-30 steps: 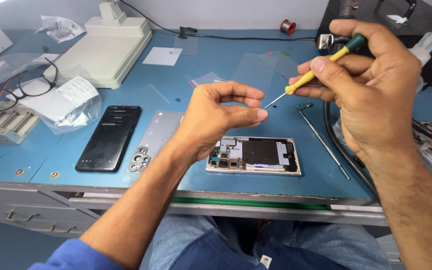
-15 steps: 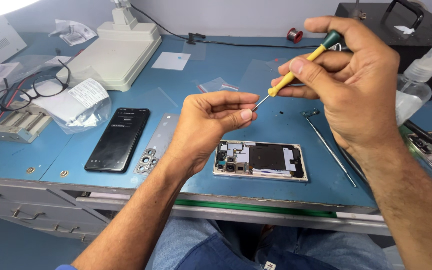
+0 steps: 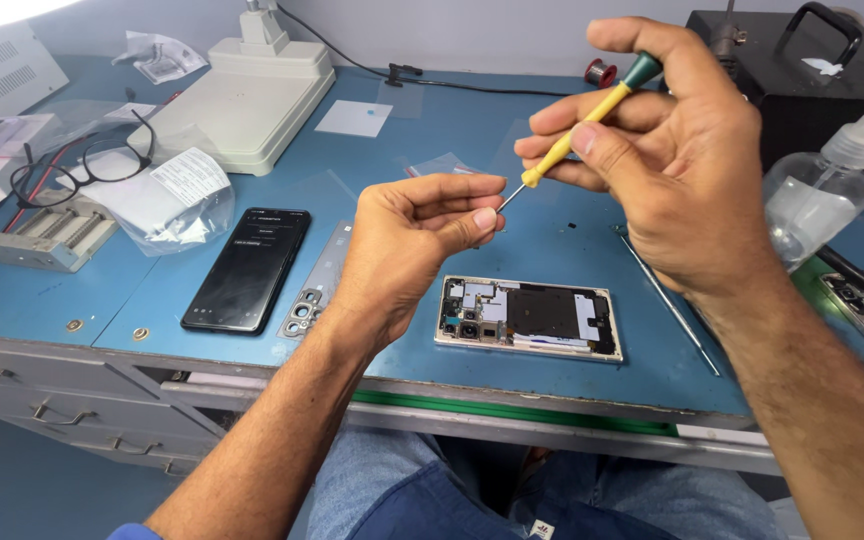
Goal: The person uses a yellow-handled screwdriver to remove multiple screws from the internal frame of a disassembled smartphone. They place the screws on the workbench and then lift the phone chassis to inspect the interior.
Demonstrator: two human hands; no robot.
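Hands up in the air over the blue counter in the head view, both busy with a small precision screwdriver. Right hand has its grip clenched around the yellow handle, thumb and fingers pinching it, with the green cap poking out near the index finger, and the tool slants down to the left. Left hand is curled with thumb and forefinger pinched together right at the metal tip of the screwdriver; whether there's a tiny screw in that pinch I can't tell, too small to see. Directly below the hands, flat on the counter near its front edge, lies an opened phone with its back off, boards and a black shield plate showing. Just left of it, partly under the left wrist, is the removed back cover with camera holes, and next to that a second black phone lying screen-up. Right of the opened phone, a thin metal pry tool lies diagonally. Further back there's a white boxy machine, eyeglasses beside a plastic bag, a metal jig at the left edge, and a clear spray bottle at the right in front of a black case.
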